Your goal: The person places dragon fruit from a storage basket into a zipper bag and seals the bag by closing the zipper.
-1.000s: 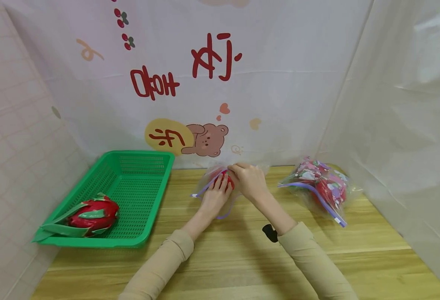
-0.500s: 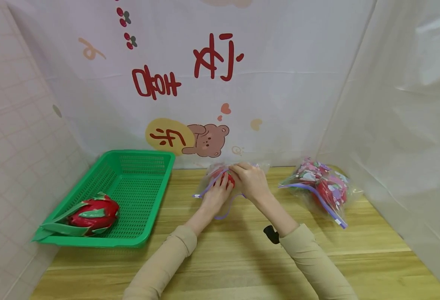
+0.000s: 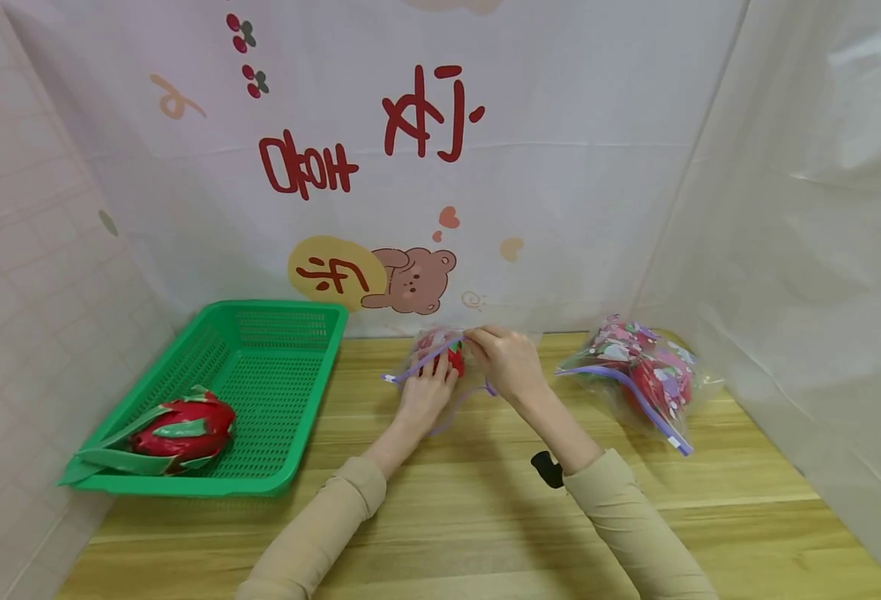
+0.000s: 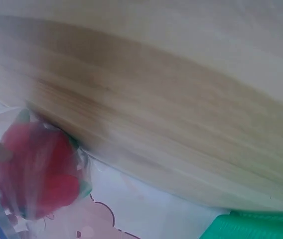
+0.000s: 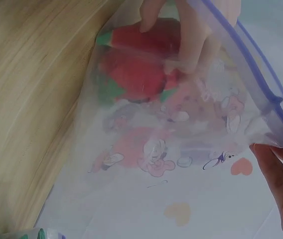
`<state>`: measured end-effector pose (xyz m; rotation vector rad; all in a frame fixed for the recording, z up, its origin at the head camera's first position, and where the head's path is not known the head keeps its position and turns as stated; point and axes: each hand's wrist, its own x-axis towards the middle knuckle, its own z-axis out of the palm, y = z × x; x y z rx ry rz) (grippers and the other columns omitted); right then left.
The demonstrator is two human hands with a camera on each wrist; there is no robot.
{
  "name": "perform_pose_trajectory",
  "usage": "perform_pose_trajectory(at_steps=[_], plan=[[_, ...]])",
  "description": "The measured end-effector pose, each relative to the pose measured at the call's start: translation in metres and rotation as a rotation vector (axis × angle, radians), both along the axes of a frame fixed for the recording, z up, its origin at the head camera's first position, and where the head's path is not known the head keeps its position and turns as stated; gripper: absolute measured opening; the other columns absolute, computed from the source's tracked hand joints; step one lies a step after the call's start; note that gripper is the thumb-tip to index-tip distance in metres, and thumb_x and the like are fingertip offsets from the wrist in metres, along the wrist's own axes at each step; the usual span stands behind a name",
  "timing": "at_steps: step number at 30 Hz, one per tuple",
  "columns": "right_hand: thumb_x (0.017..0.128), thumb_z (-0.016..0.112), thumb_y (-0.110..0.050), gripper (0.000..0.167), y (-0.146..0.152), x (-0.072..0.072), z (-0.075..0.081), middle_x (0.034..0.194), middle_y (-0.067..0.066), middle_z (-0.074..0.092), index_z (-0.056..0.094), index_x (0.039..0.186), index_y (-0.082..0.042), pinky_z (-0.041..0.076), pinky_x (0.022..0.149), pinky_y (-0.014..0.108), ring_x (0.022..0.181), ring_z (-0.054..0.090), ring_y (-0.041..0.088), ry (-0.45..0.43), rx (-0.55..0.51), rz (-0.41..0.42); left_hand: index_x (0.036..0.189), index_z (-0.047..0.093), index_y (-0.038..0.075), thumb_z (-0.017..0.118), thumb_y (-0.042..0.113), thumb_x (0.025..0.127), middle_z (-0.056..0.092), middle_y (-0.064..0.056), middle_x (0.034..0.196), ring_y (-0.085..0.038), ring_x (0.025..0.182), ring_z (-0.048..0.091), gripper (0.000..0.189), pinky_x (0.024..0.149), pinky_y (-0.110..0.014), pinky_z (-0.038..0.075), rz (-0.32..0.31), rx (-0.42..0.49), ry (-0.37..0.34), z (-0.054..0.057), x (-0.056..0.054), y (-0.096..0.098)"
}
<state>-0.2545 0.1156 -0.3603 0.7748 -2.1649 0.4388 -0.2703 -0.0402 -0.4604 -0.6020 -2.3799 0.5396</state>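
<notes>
1. One white backdrop (image 3: pixel 590 200), printed with one pink bear (image 3: pixel 417 282), hangs beyond both grips.
2. One wooden bench (image 3: pixel 470 533) spreads beneath and around the grips, its grain running crosswise.
3. One green basket (image 3: pixel 278 392) with perforated walls sits on the bench, well to the left of the left grip.
4. One filled bag (image 3: pixel 661 379), purple-zipped, lies to the right of the right grip; red shows through its printed film, though the number of pieces inside cannot be told.
5. One clear bag (image 5: pixel 154 144) stands between the two grips near the bench's rear edge, its mouth parted.
6. Two arms in beige sleeves reach forward, wrists drawn toward each other. The left grip (image 3: pixel 427 392) extends into the bag, palm down, thumb and fingers closed around the fruit inside. The right grip (image 3: pixel 508 362), slightly farther forward, is bent over at the knuckles, thumb and fingers pinching the bag's rim.
7. One dragon fruit (image 3: pixel 203 429), red with long green leaves, lies in the basket's near end, leaves crossing the corner rim, left of the left grip.
8. One red fruit (image 5: pixel 131 69) is visible inside the clear bag, under the left grip: rounded, green-tipped, hazy through film printed with small cartoon figures.
9. One small black object (image 3: pixel 547 469) shows behind the right grip, just beside the sleeve.
</notes>
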Motion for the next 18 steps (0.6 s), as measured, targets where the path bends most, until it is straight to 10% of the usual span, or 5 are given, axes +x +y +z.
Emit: perform_pose_trajectory(at_steps=[5,12,18], plan=[[0.081,0.071,-0.005,0.009,-0.001,0.002,-0.002,0.083,0.008,0.074,0.074,0.090,-0.003,0.056,0.059,0.029,0.068,0.071,0.021,0.012,-0.009,-0.001,0.116,0.059,0.018,0.069,0.022,0.085,0.056,-0.007,0.131,-0.025,0.116,0.058,0.033,0.097,-0.043,0.050,-0.007,-0.006,0.076,-0.001,0.000,0.000],[0.080,0.073,-0.006,0.019,0.004,0.014,-0.011,0.091,0.011,0.073,0.072,0.098,-0.002,0.057,0.060,0.029,0.068,0.070,0.022,-0.029,0.032,0.027,0.135,0.052,0.021,0.066,0.019,0.087,0.053,-0.004,0.135,-0.026,0.129,0.050,0.050,0.103,-0.045,0.045,0.000,-0.012,-0.053,0.001,0.004,-0.004],[0.075,0.077,-0.006,0.030,0.016,0.030,-0.028,0.091,0.009,0.073,0.071,0.104,-0.004,0.056,0.059,0.029,0.071,0.069,0.021,-0.045,0.031,0.025,0.127,0.054,0.018,0.067,0.019,0.086,0.052,-0.006,0.131,-0.027,0.120,0.052,0.043,0.097,-0.045,0.048,-0.037,0.016,0.042,0.000,-0.001,-0.008]])
